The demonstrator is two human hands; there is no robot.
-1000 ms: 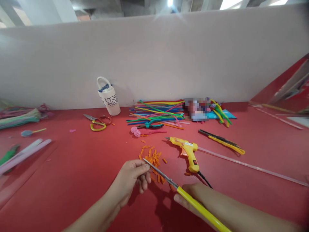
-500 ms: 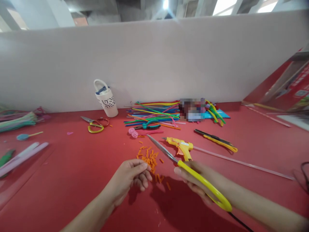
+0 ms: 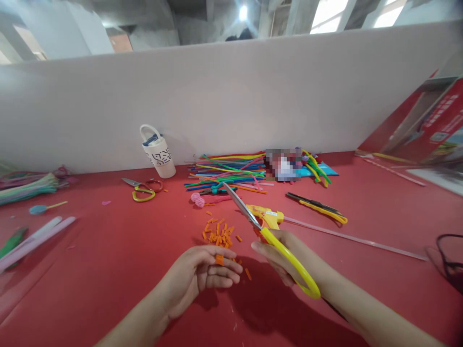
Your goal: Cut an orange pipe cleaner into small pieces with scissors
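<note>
My left hand (image 3: 200, 274) hovers low over the red table (image 3: 108, 270), fingers pointing right, with a short orange piece (image 3: 219, 260) held at the thumb and forefinger. My right hand (image 3: 280, 258) grips yellow-handled scissors (image 3: 289, 262). Their blades (image 3: 241, 205) are closed and point up and to the left, above the table. A scatter of several cut orange pieces (image 3: 219, 234) lies just beyond my left hand. A yellow glue gun (image 3: 269, 217) lies behind the scissor blades.
A pile of coloured straws (image 3: 227, 171) and a white cup (image 3: 159, 154) stand by the white partition. A second pair of scissors (image 3: 142, 191), a yellow-black knife (image 3: 318, 207), a clear rod (image 3: 354, 238), a red box (image 3: 427, 125) and a black cable (image 3: 448, 255) are around.
My right hand lifted the scissors away from my left hand and swung them up and right. My left hand turned, showing the orange piece on its fingers.
</note>
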